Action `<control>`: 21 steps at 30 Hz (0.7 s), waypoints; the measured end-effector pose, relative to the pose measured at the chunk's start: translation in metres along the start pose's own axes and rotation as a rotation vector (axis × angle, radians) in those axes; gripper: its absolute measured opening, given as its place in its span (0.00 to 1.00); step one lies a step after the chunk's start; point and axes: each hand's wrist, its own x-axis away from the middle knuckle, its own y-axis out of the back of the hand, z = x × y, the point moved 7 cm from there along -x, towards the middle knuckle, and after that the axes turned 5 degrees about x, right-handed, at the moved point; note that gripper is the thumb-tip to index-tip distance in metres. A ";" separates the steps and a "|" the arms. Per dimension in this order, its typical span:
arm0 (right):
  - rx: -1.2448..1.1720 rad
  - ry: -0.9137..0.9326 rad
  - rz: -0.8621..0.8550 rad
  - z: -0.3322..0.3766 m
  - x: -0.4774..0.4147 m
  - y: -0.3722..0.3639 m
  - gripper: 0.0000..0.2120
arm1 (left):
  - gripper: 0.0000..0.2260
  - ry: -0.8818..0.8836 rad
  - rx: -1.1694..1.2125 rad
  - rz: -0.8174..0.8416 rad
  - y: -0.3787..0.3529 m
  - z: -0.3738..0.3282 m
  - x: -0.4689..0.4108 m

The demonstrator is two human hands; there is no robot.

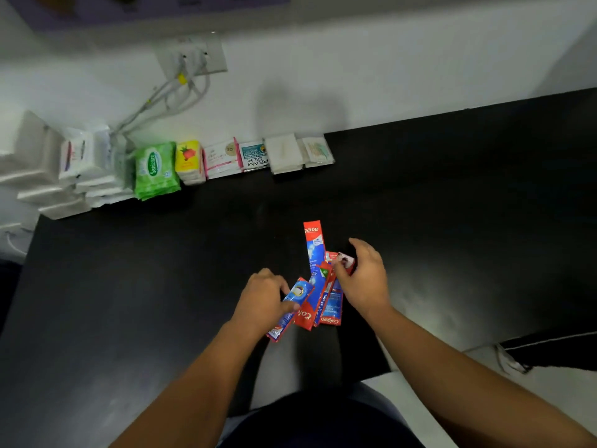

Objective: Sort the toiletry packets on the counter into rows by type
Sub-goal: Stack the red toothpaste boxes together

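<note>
On the black counter, a loose pile of red-and-blue toothpaste sachets lies between both hands. The left hand pinches one blue-faced sachet at the pile's left edge. The right hand grips a small red sachet at the right.

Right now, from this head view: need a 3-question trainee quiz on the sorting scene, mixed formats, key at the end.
1. True or false: the green wipes pack stands in the row along the wall, left of the yellow packet.
2. Multiple choice: the toothpaste sachets lie A) in the back row, B) in a loose overlapping pile mid-counter between the hands, C) on the floor.
3. Fill in: the left hand pinches a blue and red ____ at the pile's left edge, while the right hand holds a small one at the pile's right.

Key: 1 true; 2 B; 3 sachet. All sit on the black counter.
</note>
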 end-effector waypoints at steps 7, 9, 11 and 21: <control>0.065 -0.237 -0.022 -0.019 0.048 -0.004 0.18 | 0.08 0.148 0.450 -0.043 0.007 0.001 -0.007; 0.089 -0.269 0.027 -0.019 0.050 -0.007 0.13 | 0.09 0.192 0.659 -0.037 0.002 -0.007 -0.013; 0.116 -0.298 0.071 -0.018 0.049 -0.009 0.11 | 0.08 0.185 0.634 -0.027 -0.006 -0.017 -0.020; 0.169 -0.350 0.130 -0.009 0.046 -0.012 0.07 | 0.25 0.249 0.043 0.055 -0.026 -0.050 -0.025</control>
